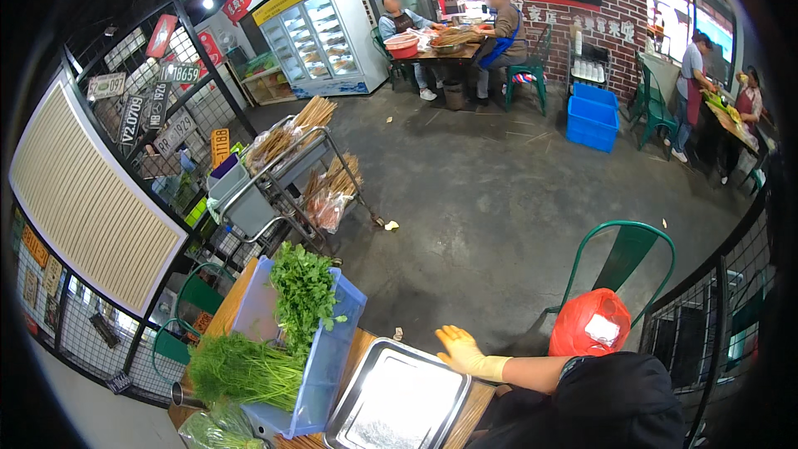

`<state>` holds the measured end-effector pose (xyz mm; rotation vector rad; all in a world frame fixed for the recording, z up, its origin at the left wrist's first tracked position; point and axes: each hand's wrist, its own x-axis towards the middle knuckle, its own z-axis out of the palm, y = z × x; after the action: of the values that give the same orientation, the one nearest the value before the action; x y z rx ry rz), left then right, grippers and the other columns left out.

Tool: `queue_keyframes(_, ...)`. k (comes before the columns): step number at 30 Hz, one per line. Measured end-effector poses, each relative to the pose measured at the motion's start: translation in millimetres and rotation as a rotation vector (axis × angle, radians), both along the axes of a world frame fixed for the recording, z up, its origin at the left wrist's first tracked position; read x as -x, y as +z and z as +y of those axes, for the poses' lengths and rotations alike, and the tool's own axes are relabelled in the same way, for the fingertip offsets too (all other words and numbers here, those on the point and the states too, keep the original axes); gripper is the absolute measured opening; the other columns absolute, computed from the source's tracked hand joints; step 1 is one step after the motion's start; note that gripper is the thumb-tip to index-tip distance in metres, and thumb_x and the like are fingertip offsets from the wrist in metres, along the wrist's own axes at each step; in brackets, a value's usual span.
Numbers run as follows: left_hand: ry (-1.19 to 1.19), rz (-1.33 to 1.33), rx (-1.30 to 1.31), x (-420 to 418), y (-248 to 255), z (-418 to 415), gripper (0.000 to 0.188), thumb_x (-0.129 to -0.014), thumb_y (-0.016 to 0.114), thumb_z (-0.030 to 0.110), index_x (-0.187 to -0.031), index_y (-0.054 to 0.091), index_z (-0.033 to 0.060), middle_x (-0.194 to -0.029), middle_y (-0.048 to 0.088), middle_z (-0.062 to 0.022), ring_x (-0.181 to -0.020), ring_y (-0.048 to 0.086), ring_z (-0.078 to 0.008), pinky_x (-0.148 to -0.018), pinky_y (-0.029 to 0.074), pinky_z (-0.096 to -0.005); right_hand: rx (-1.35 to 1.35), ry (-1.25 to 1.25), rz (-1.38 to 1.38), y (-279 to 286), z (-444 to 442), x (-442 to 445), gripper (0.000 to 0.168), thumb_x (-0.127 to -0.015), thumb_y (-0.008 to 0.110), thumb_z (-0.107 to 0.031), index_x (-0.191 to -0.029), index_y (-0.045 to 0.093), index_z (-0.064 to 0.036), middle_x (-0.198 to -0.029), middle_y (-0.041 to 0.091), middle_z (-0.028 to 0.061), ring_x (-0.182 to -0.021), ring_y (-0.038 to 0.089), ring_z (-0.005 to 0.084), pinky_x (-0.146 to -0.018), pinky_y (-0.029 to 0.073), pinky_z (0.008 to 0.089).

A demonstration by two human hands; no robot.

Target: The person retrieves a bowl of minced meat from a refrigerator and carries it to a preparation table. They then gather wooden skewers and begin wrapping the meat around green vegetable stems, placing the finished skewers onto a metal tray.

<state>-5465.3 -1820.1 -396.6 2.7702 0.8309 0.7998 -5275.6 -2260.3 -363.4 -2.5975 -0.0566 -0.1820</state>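
My right hand (461, 350), in a yellow rubber glove, is stretched out with its fingers extended and nothing visible in it. It is beside the upper right corner of a shiny metal tray (406, 402); whether it touches the rim I cannot tell. My left hand is out of view. The tray lies on a wooden table (477, 410). Left of it stands a translucent blue plastic crate (330, 349), holding leafy green herbs (302, 299) and feathery dill-like greens (249, 371). A clear plastic bag of greens (221, 430) lies at the bottom left.
A red plastic bag (586, 324) sits on a green metal chair (629, 255) at right. A metal cart (280, 174) with bundled sticks stands beyond the crate. Blue crates (592, 125) are farther back. Two people sit at a far table (446, 56); two more are at the far right.
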Motion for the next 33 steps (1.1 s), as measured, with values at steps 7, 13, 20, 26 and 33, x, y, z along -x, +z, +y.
queue_keyframes(7,0.034,0.085,0.198,-13.7,-20.5,11.3,0.055,-0.085,0.057,0.038,-0.119,0.049,-0.0042,-0.114,0.055,-0.0226,-0.102,0.054,-0.0328,-0.087,0.043,-0.0369,-0.711,-0.033,0.466,-76.3,-25.1,22.7,0.029,-0.086,0.058,-0.025,-0.099,0.061,0.001,-0.092,0.065,0.0110,-0.083,0.057,0.0148,-0.076,0.047,0.0306)
queue_keyframes(13,0.126,0.318,-0.015,16.5,-1.6,1.7,0.058,-0.083,0.054,0.035,-0.127,0.042,-0.0011,-0.127,0.046,-0.0236,-0.116,0.041,-0.0408,-0.097,0.033,-0.0480,-0.387,0.034,0.396,-62.6,-10.9,40.0,0.024,-0.084,0.055,-0.023,-0.094,0.058,-0.002,-0.080,0.060,0.0243,-0.078,0.058,0.0432,-0.066,0.046,0.0462)
queue_keyframes(20,0.192,0.349,0.094,26.1,-4.1,-22.7,0.058,-0.087,0.049,0.037,-0.133,0.037,0.0039,-0.134,0.039,-0.0214,-0.125,0.032,-0.0416,-0.101,0.027,-0.0513,-0.195,0.110,0.416,-42.5,-19.5,46.8,0.022,-0.080,0.057,-0.024,-0.083,0.058,-0.002,-0.077,0.061,0.0207,-0.074,0.059,0.0394,-0.063,0.045,0.0442)
queue_keyframes(26,0.114,0.344,0.129,6.5,8.4,-44.6,0.066,-0.085,0.050,0.045,-0.135,0.035,0.0055,-0.138,0.035,-0.0202,-0.129,0.027,-0.0406,-0.104,0.021,-0.0518,-0.207,0.146,0.464,-51.8,-35.9,50.2,0.024,-0.078,0.059,-0.026,-0.078,0.058,-0.002,-0.070,0.060,0.0185,-0.066,0.058,0.0363,-0.059,0.044,0.0418)
queue_keyframes(33,0.080,0.437,0.054,14.9,16.8,-41.7,0.067,-0.083,0.053,0.044,-0.137,0.033,0.0094,-0.140,0.029,-0.0216,-0.131,0.023,-0.0393,-0.106,0.016,-0.0520,-0.209,0.205,0.540,-23.5,-24.4,47.7,0.025,-0.079,0.059,-0.027,-0.081,0.059,-0.002,-0.070,0.060,0.0186,-0.067,0.060,0.0337,-0.060,0.045,0.0398)
